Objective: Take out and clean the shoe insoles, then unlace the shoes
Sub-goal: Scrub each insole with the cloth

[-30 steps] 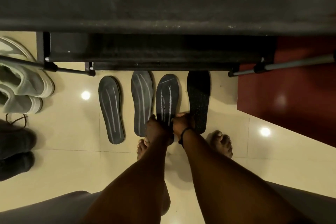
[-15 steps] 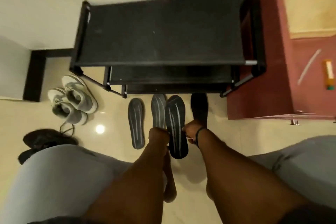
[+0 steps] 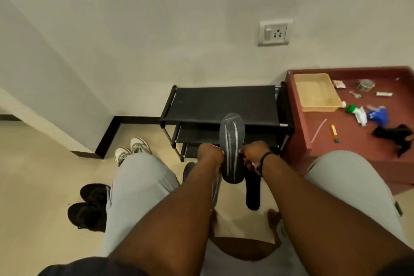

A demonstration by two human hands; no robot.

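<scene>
Head view: left hand (image 3: 210, 154) and right hand (image 3: 252, 154) each pinch an edge of a dark grey foam insole with pale stripes (image 3: 231, 148); a loose pinch might drop it

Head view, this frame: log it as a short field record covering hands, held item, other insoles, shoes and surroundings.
left hand: left hand grips the striped insole's left edge
right hand: right hand grips its right edge
held item: striped insole, raised off the floor, toe end pointing away
other insoles: black insole lies on the floor; others mostly hidden behind the arms
shoes: grey-white sneakers and black shoes on the floor at left
surroundings: black shoe rack, red cabinet at right
</scene>
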